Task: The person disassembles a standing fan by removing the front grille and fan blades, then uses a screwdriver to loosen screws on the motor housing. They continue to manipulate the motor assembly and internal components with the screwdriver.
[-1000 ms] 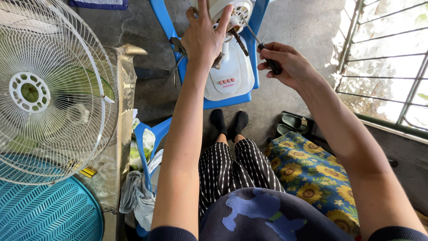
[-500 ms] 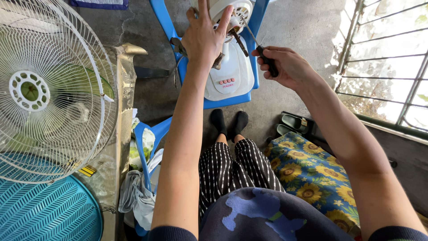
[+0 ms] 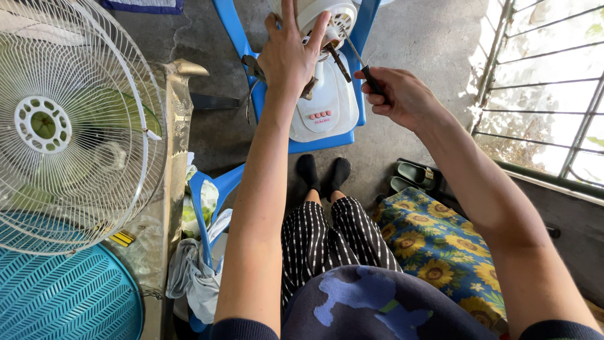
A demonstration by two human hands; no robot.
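A white fan body (image 3: 324, 104) with a row of red buttons lies on a blue plastic chair (image 3: 251, 38) in front of me. My left hand (image 3: 290, 53) rests on the fan's motor housing (image 3: 333, 19), fingers spread and holding it steady. My right hand (image 3: 396, 94) grips the dark handle of a screwdriver (image 3: 357, 56), whose thin shaft points up and left at the motor housing. A second dark-handled tool (image 3: 340, 63) lies against the fan body between my hands.
A white wire fan guard (image 3: 69, 126) stands at the left above a teal slatted cover (image 3: 63, 296). A small blue stool with cloths (image 3: 201, 252) sits near my legs. Sandals (image 3: 412, 173) and a sunflower-print cushion (image 3: 440, 245) lie right, below window bars (image 3: 541, 94).
My left hand has shifted slightly higher on the motor housing. My right hand has brought the screwdriver a little closer to the motor.
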